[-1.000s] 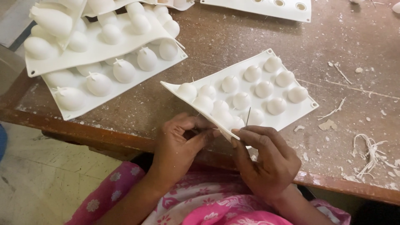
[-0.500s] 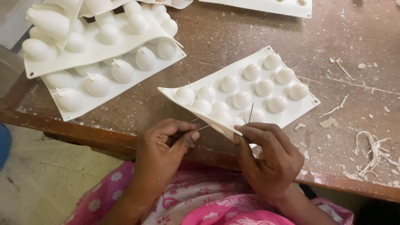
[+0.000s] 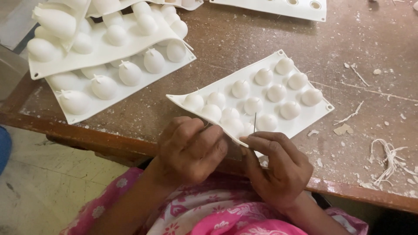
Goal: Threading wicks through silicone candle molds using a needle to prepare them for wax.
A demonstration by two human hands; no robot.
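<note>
A white flexible mould tray (image 3: 321,108) with several rounded domes lies tilted on the brown table, and its near corner is lifted toward me. My left hand (image 3: 191,150) curls around that near edge, fingers closed on it. My right hand (image 3: 278,167) pinches a thin dark needle (image 3: 254,123) that stands upright against the mould's near row of domes. Short wick ends stick out of some domes. What passes under the mould is hidden by my hands.
Two larger white moulds (image 3: 104,56) with egg-shaped domes are stacked at the far left. Another white tray (image 3: 270,6) lies along the far edge. Wick scraps (image 3: 387,156) and wax crumbs litter the right of the worn table (image 3: 261,39). The table's front edge (image 3: 87,135) runs just before my lap.
My left hand, which had pulled away to the left with a thin strand half a second ago, has come back to the mould's near edge. My right hand and the needle have barely moved.
</note>
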